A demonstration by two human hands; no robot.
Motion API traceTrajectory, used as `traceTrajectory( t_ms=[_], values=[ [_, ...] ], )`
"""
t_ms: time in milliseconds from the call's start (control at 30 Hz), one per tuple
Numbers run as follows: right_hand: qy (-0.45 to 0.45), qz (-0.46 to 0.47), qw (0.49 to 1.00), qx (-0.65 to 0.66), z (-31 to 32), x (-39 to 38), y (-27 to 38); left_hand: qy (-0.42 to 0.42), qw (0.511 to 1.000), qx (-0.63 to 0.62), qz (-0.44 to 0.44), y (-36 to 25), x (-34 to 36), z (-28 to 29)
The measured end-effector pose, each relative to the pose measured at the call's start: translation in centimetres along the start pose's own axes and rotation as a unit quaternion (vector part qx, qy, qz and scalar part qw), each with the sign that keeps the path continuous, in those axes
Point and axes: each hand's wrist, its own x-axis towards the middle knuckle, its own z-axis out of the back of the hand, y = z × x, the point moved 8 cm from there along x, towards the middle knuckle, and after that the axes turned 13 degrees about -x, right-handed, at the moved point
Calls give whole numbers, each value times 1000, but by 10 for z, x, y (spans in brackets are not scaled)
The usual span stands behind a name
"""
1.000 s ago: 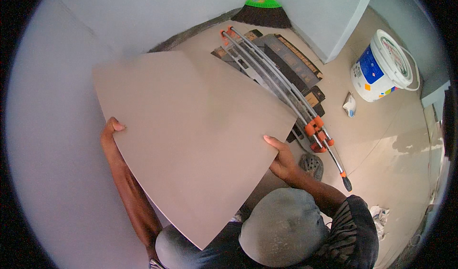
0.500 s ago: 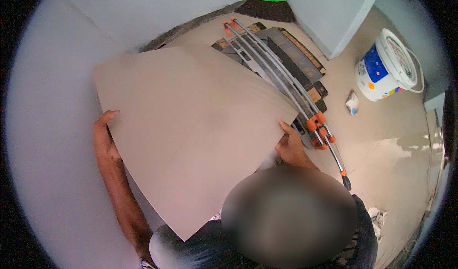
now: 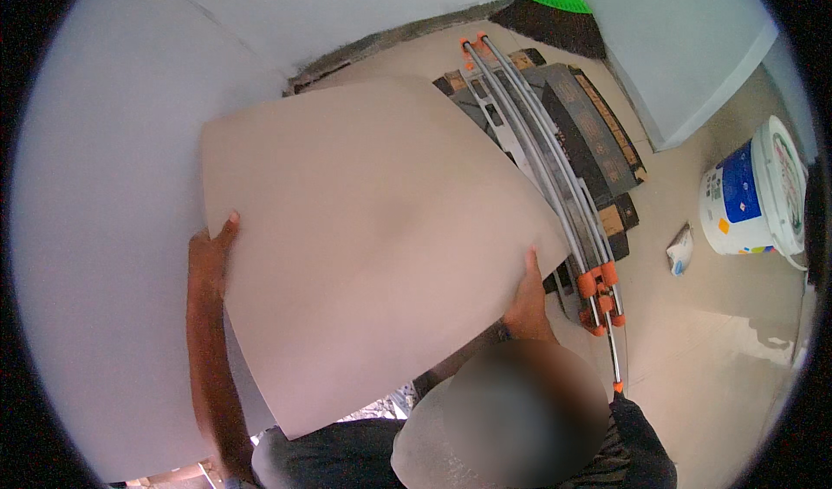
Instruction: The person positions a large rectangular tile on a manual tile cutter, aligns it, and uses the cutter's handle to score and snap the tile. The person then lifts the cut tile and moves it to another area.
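A large, square, beige tile (image 3: 381, 229) fills the middle of the view, held tilted in both hands. My left hand (image 3: 212, 251) grips its left edge, thumb on the upper face and fingers out of sight behind it. At the right edge my right hand (image 3: 530, 303) is closed on the tile, its thumb lying along the face near the corner. Just beyond that corner, a manual tile cutter (image 3: 555, 168) with twin metal rails and orange fittings lies on the floor, partly covered by the tile.
Flattened dark cardboard (image 3: 598, 125) lies under and beside the cutter. A broom (image 3: 555, 21) with a green head stands against the far wall. To the right are a white lidded bucket (image 3: 737, 198) and a crumpled packet (image 3: 680, 251). A grey wall (image 3: 104, 229) rises on the left.
The view has swung, so the bucket, cutter and broom sit further right. The tile has turned slightly, with both hands still on it; more of my right thumb shows on its face.
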Motion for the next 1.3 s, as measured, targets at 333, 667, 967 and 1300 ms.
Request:
traceTrajectory(
  t_ms=[333,667,967,1300],
  values=[
    [22,5,1000,-16,-23,-33,4,-6,997,31,-63,-18,-18,-2],
    [24,40,998,39,-9,-32,-7,8,988,2,-153,-18,-17,-2],
    [-5,44,999,18,12,-41,-16,4,990,45,-133,11,-7,-8],
    [1,114,989,-92,35,-44,-19,32,994,-18,-99,28,-15,-20]
  ],
)
